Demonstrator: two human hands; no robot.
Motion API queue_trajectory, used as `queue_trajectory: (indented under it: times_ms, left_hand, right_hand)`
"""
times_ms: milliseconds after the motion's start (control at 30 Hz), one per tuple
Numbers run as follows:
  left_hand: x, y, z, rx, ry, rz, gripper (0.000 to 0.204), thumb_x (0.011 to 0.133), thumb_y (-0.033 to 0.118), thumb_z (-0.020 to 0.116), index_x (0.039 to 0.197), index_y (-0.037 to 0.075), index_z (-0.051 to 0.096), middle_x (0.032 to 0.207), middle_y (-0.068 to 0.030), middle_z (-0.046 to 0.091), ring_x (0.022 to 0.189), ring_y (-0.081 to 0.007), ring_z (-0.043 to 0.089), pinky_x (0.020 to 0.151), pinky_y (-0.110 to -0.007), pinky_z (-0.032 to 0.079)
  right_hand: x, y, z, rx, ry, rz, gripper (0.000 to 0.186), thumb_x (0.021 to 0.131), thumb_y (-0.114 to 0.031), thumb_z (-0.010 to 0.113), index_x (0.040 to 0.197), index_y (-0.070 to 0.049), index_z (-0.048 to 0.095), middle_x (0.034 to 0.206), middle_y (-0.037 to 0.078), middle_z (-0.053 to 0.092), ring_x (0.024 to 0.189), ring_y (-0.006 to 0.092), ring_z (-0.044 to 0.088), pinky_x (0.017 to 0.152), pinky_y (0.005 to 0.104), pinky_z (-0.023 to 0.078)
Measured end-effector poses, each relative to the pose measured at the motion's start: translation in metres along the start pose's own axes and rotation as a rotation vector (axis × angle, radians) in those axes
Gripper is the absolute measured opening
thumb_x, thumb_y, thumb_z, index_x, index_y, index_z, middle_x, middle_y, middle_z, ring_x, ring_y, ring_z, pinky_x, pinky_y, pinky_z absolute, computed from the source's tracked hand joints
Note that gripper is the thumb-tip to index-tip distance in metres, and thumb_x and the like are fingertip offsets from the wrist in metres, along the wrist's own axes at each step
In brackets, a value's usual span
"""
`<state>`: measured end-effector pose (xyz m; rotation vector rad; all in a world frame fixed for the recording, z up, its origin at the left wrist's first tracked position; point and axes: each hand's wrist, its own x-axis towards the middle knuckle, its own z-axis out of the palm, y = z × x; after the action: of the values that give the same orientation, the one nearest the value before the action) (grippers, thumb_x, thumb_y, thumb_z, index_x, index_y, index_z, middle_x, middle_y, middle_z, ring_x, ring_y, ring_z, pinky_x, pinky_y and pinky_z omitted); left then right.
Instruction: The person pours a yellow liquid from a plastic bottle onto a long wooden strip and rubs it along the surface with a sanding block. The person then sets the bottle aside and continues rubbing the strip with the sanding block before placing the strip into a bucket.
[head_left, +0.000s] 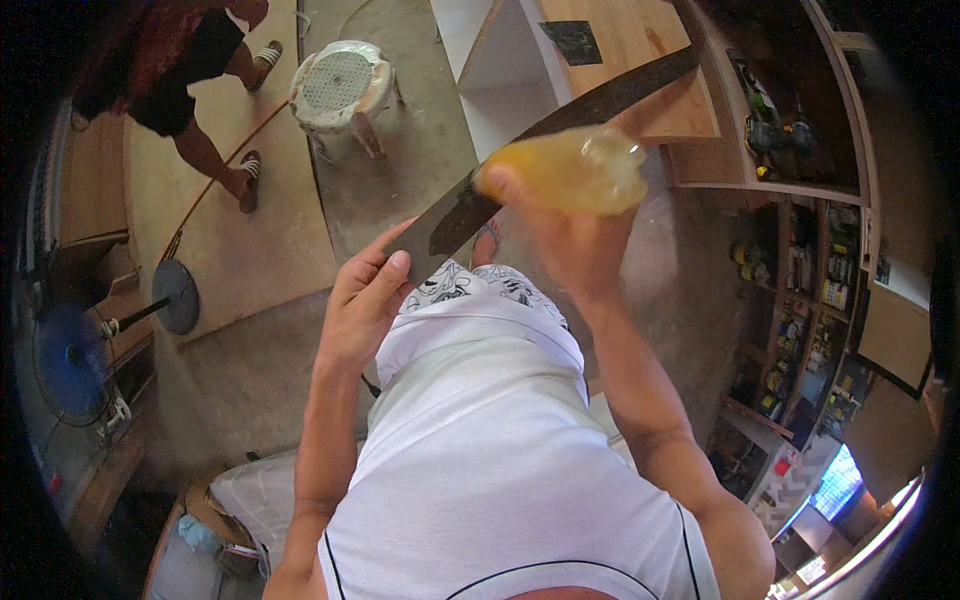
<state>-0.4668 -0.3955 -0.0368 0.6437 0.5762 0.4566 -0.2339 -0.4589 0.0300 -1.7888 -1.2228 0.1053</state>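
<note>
Dark strip (590, 107), long and bendy-looking, runs slantwise in front of the person's body, its near end pinched between the left hand's (370, 290) thumb and fingers, which presumably keeps that end steady. Its far end lies across the view of a wooden panel (660, 25) by a white cabinet (508, 70); if the panel bears it, that would explain why one hand suffices, but contact cannot be made out. Above the strip's middle, the right hand (570, 235) is closed around a clear bottle (575, 170) of yellowish stuff, blurred and lying sideways, its base to the right; that tilt probably gathers the contents toward the other end, where the colour looks deepest. Farther out stand a white stool (343, 85), another person (205, 150) at the upper left, a blue fan (72, 355) at the left and crowded shelves (800, 300) at the right, seemingly keeping small supplies within reach.
</note>
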Motion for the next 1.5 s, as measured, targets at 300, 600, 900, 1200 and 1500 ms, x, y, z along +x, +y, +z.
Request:
queue_trajectory:
  times_ms: [300, 600, 900, 1200, 1500]
  left_hand:
    - [-0.003, 0.005, -0.004, 0.019, -0.002, -0.010, 0.049, 0.114, 0.019, 0.057, 0.156, -0.005, 0.051, 0.136, -0.0105, 0.069, 0.120, -0.0144, 0.064, 0.106, -0.032, 0.051]
    - [-0.003, 0.004, -0.004, 0.022, -0.037, 0.008, 0.050, 0.114, 0.017, 0.055, 0.157, -0.007, 0.047, 0.144, -0.0176, 0.065, 0.131, -0.0248, 0.065, 0.116, -0.040, 0.050]
    - [-0.004, -0.002, -0.006, 0.024, -0.015, 0.000, 0.050, 0.114, 0.021, 0.057, 0.156, -0.006, 0.050, 0.141, -0.0125, 0.067, 0.126, -0.0178, 0.064, 0.111, -0.035, 0.050]
    - [-0.005, -0.009, -0.007, 0.002, 0.004, -0.013, 0.049, 0.114, 0.015, 0.051, 0.155, -0.011, 0.045, 0.149, -0.0227, 0.061, 0.138, -0.0306, 0.061, 0.122, -0.047, 0.046]
    - [-0.005, -0.009, -0.009, -0.016, -0.024, -0.013, 0.047, 0.114, 0.012, 0.048, 0.155, -0.012, 0.044, 0.150, -0.0261, 0.059, 0.140, -0.0338, 0.059, 0.124, -0.050, 0.045]
  right_hand:
    - [0.000, -0.007, 0.005, 0.015, -0.015, 0.079, 0.024, 0.089, -0.029, 0.088, 0.094, -0.007, 0.082, 0.086, 0.006, 0.079, 0.074, 0.0274, 0.076, 0.069, 0.0395, 0.059]
    - [-0.004, -0.016, 0.007, -0.003, -0.024, 0.029, 0.017, 0.090, -0.023, 0.088, 0.094, -0.007, 0.082, 0.088, 0.005, 0.080, 0.077, 0.0251, 0.077, 0.071, 0.0387, 0.060]
    - [-0.008, -0.016, 0.004, -0.084, -0.038, -0.106, 0.022, 0.089, -0.026, 0.089, 0.092, -0.007, 0.080, 0.089, 0.006, 0.079, 0.078, 0.0248, 0.076, 0.072, 0.0400, 0.060]
    - [0.030, 0.013, -0.046, -0.272, 0.294, 0.033, 0.030, 0.090, -0.025, 0.091, 0.097, 0.001, 0.079, 0.097, 0.011, 0.080, 0.086, 0.0199, 0.077, 0.081, 0.0345, 0.060]
    - [-0.004, 0.001, -0.018, -0.215, 0.125, -0.028, 0.029, 0.085, -0.026, 0.094, 0.094, -0.002, 0.080, 0.090, 0.008, 0.079, 0.083, 0.0209, 0.076, 0.081, 0.0347, 0.059]
